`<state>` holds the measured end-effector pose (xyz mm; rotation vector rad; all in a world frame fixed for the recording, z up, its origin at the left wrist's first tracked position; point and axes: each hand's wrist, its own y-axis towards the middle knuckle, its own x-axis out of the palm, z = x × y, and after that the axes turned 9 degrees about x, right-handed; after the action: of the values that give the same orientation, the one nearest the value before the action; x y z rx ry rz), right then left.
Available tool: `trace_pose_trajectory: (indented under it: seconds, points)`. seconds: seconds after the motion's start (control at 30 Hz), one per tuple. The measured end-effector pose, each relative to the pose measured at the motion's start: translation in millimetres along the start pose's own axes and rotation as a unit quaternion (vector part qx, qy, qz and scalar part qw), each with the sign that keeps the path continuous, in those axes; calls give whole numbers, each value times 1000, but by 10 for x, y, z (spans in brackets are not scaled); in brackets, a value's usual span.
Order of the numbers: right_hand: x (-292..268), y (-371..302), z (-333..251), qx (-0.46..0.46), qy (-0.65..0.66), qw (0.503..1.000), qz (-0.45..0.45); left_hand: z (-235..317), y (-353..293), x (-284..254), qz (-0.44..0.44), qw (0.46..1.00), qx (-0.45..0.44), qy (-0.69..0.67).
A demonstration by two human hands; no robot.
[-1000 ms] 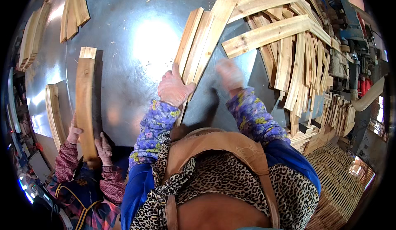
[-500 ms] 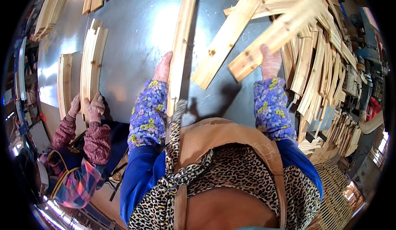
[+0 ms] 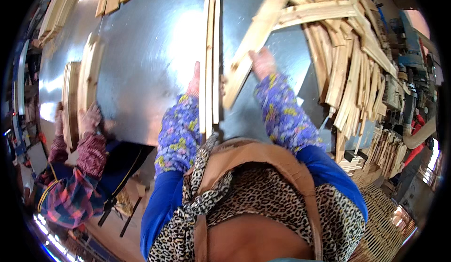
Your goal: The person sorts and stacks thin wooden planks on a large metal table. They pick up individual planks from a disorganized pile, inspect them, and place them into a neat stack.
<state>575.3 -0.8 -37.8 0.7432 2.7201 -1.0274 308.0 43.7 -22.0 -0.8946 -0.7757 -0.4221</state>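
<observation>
Nearest, the left hand (image 3: 193, 84) presses against the left face of a bundle of long pale wooden slats (image 3: 211, 55), standing on edge and running straight away across the shiny grey metal table (image 3: 141, 64). Its fingers lie flat along the wood; whether they curl round it I cannot tell. The near end of the bundle sits close to the body, the far end at the table's far edge.

Just right, the right hand (image 3: 262, 62) rests on a single broad pale wooden board (image 3: 249, 62) lying diagonally, palm down, not clenched.

To square the bundle well, keep the slat ends flush and push evenly from both sides.

Further right sprawls a loose heap of wooden offcuts (image 3: 352, 69). At the left, another person's hands (image 3: 89, 119) steady curved stacks of slats (image 3: 82, 88).
</observation>
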Motion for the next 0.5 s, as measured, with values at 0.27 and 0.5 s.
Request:
trace_pose_trajectory:
  seconds: [0.27,0.5]
  points:
    - [-361,397,-617,-20,-11,988,150,-396,316,-88,-169,965,8,-198]
    - [-977,920,-1091,-6,75,962,263,115,708,251,-136,971,-72,-185]
